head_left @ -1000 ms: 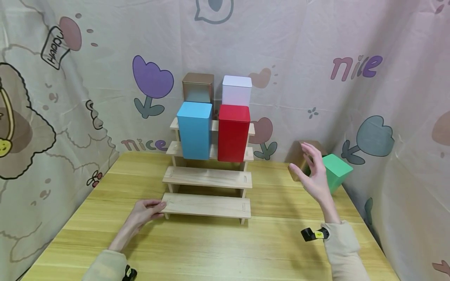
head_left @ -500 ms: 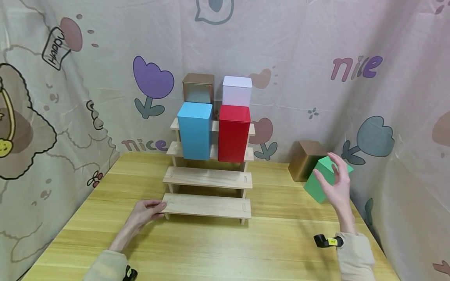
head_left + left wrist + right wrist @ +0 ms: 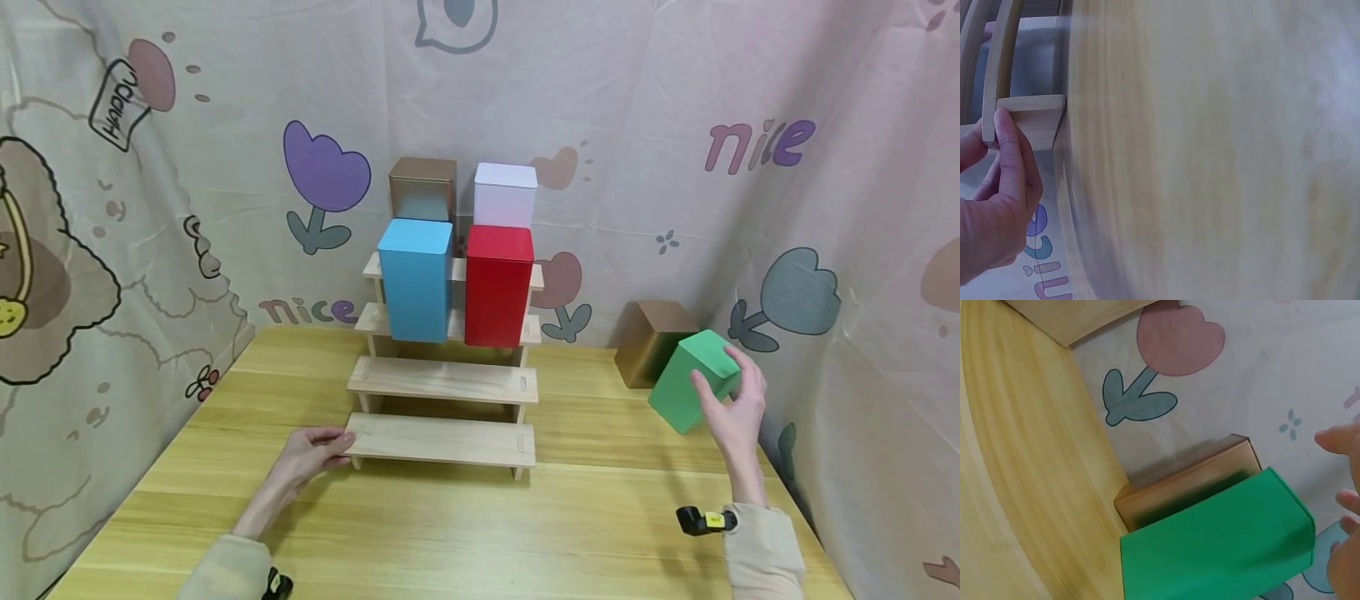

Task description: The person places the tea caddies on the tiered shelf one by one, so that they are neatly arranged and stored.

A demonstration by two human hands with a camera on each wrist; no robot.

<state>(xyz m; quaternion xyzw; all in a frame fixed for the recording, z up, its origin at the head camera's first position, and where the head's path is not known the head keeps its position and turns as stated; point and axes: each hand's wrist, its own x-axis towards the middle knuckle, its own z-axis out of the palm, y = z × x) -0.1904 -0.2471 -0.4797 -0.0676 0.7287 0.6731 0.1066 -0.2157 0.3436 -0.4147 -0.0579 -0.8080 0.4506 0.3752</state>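
Note:
A four-step wooden stand is on the table. My left hand pinches the left end of its lowest step; in the left wrist view, the hand has thumb and fingers on either side of the board. To the right stands a green box, upright and turned at an angle. In the head view my right hand overlaps its right side, thumb and fingers spread apart. The right wrist view shows the fingers apart from the green box.
A brown box stands behind the green one, near the curtain. On the upper steps are a blue box, a red box, a brown-grey box and a white box. Wood-grain tabletop spreads in front.
My right hand has moved right and down, from in front of the brown box to the green box's right side. The left hand stays on the stand. The boxes have not moved.

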